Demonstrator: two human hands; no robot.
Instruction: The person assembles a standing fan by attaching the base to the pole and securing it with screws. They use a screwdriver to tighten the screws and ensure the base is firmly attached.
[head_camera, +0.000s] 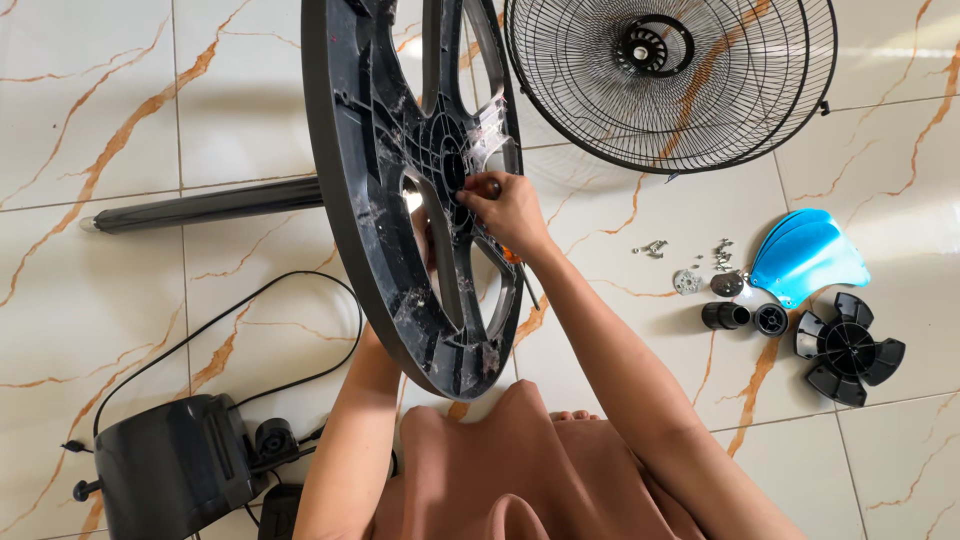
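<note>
Marble-patterned floor tiles (120, 120) are lying beneath; a round black fan base (400, 200) is being pinched at its hub by the right hand (505, 208), while the left hand's (425, 235) grip is hidden behind it.

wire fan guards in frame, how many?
1: a round black wire guard lies on the tiled floor at top right, behind the upright black base disc. A second may be hidden.

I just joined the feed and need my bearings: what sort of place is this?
Probably a room in a home, worked on the bare floor: glossy marble-pattern floor tiles, no workbench, and fan parts spread around, such as a wire fan guard, blue blades and loose screws.
</note>
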